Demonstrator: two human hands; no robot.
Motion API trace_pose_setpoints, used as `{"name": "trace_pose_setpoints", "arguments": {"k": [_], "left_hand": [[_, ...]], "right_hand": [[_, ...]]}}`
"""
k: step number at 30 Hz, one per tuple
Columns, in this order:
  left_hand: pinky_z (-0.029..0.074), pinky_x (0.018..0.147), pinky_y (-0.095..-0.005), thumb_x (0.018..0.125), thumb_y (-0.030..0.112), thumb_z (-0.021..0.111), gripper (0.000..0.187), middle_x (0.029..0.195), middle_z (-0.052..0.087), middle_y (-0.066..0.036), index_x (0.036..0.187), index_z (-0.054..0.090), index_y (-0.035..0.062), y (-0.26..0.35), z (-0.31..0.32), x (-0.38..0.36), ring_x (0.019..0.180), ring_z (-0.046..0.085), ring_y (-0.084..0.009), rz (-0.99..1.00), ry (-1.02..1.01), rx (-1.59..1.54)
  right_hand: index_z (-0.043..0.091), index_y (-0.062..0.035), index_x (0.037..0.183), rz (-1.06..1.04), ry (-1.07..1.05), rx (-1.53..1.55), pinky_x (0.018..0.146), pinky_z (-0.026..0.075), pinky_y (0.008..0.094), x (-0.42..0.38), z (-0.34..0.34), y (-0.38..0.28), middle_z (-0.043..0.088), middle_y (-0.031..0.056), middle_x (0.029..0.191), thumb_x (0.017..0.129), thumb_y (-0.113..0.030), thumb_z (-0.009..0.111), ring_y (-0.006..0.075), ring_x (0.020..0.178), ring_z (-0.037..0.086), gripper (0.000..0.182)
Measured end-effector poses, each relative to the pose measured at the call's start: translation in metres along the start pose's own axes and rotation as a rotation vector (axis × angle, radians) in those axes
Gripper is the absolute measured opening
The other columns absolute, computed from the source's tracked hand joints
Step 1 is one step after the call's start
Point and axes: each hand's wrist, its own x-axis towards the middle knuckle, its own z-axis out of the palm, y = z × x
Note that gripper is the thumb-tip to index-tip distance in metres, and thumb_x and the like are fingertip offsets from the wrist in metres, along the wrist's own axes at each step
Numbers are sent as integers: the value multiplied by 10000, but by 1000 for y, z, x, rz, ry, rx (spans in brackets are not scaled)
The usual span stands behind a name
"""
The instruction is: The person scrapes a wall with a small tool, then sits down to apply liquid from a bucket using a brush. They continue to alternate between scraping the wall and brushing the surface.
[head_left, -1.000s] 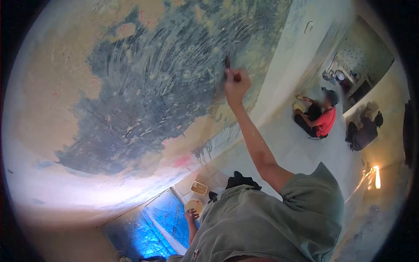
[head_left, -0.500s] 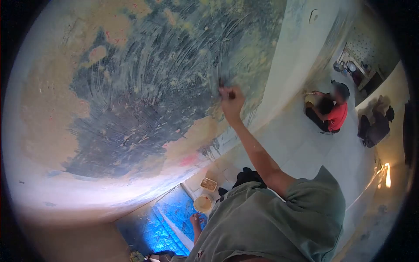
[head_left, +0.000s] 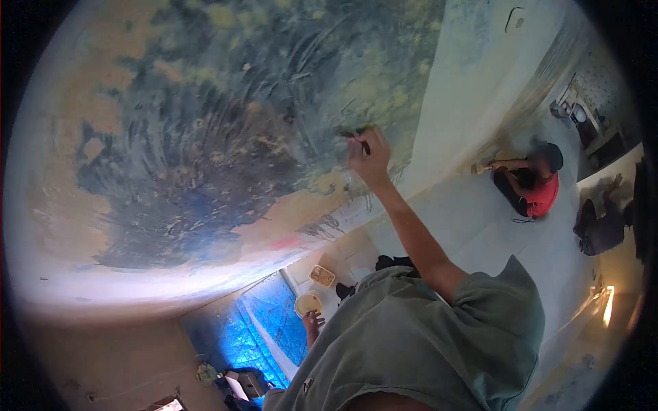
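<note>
My right hand (head_left: 370, 156) is raised to the patchy wall (head_left: 226, 151), fingers closed round a small dark tool (head_left: 352, 134). Its thin edge lies close against the wall's grey, streaked area; the kind of tool I cannot tell. Low by my side, my left hand (head_left: 313, 320) has its fingers apart and nothing in them. Those fingertips overlap the lower rim of a round, pale tub (head_left: 306, 302) on the floor. Just beyond the tub sits a rectangular container (head_left: 322, 276) with brownish stuff inside.
Blue sheeting (head_left: 274, 301) covers the floor at lower left, with assorted items (head_left: 236, 383) at its edge. To the right, a person in a red top (head_left: 543, 195) sits on the floor, holding a brush (head_left: 481, 168) at the wall. Another person in dark clothes (head_left: 603, 226) is farther right.
My right hand has shifted rightward along the wall with the tool. My left hand has come up to the tub, fingers spreading. The person in red has stretched an arm toward the wall.
</note>
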Motion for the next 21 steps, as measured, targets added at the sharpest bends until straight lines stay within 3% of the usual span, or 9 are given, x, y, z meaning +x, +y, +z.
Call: {"name": "trace_pose_setpoints", "arguments": {"k": [1,3,4,6,9,13,15,19,21], "left_hand": [[548,502,-389,849,263,479,366,939,625,-184,1079,552,-11,-3,7,-4,580,637,-287,11,-2,-29],[549,506,-389,855,266,476,363,931,625,-179,1081,548,-9,-6,20,-17,583,637,-284,0,5,-5],[550,511,-388,862,268,474,360,922,624,-174,1084,545,-6,-7,29,-21,586,637,-280,-1,4,14],[548,511,-386,866,261,475,351,915,625,-169,1085,544,-3,-6,44,-27,587,635,-277,-5,17,11],[547,510,-382,875,243,473,327,901,627,-160,1085,544,3,-15,61,-37,586,633,-274,-48,61,26],[547,512,-377,878,242,468,322,913,629,-164,1083,549,7,-14,79,-42,582,633,-266,-63,62,-67],[549,515,-370,880,244,460,328,904,630,-164,1088,547,6,-18,86,-45,587,636,-260,-42,71,-59],[551,509,-369,875,227,444,320,893,633,-160,1077,555,4,-19,88,-47,586,639,-263,-143,119,-22],[550,500,-372,875,225,448,315,892,633,-159,1071,558,4,-23,86,-48,586,639,-265,-116,131,-62]], "right_hand": [[506,-84,692,11,-7,3,397,333,260,8,-7,2,472,59,679,745,-4,613,174,444,410,143],[512,-86,706,-273,-103,-108,364,330,253,34,-17,7,490,49,694,716,32,584,166,403,402,138],[512,-86,706,-274,-115,-97,364,330,253,41,-20,8,490,49,694,716,32,584,166,403,402,138],[510,-92,712,-127,-11,-38,359,336,261,43,-23,9,497,50,701,694,29,591,162,390,400,146],[488,-84,683,35,-171,-102,436,368,276,2,-34,26,489,75,680,664,67,597,206,475,486,187],[474,-68,673,32,-121,-23,432,352,288,35,-33,25,477,77,677,661,62,610,212,473,466,188],[476,-64,694,-117,53,-32,439,399,311,81,-30,9,490,90,700,676,54,597,241,530,481,170],[486,-71,702,-86,12,55,441,390,286,44,-22,22,503,102,721,654,51,624,255,537,488,190],[500,-79,708,69,-193,-75,449,379,259,-17,-25,50,513,108,743,641,48,644,226,525,477,204]]}}
